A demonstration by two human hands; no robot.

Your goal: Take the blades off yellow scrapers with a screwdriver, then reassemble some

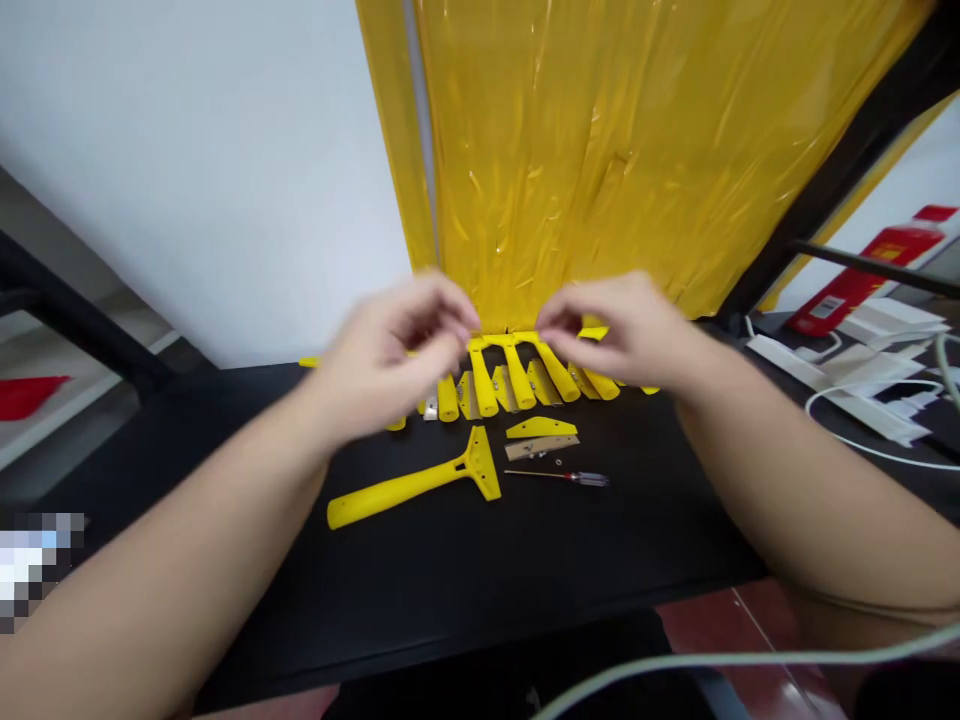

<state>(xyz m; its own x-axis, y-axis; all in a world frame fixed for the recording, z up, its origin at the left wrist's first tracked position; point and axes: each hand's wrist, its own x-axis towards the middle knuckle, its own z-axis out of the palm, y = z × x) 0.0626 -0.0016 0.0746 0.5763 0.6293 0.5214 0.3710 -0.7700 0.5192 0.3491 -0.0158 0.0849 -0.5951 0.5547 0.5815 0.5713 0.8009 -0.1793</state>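
Note:
My left hand [409, 350] and my right hand [626, 335] are raised on either side of a row of yellow scraper handles [517, 375]. Thumb and fingers curl together on each hand; what sits between the fingertips, if anything, is blurred. Whether they touch the row behind them, I cannot tell. Nearer me, a separate yellow scraper handle [409, 490] lies with its wide head to the right. Beside that head are a yellow cover plate [541, 428], a flat blade [544, 447] and several small fasteners. A screwdriver [589, 479] lies just below them.
Everything rests on a black tabletop [450, 590]. Yellow plastic film [570, 150] and a white panel [210, 150] rise behind. At the right are a red bottle [870, 270], white boxes and cables [862, 455]. Black frame posts [75, 320] flank the table.

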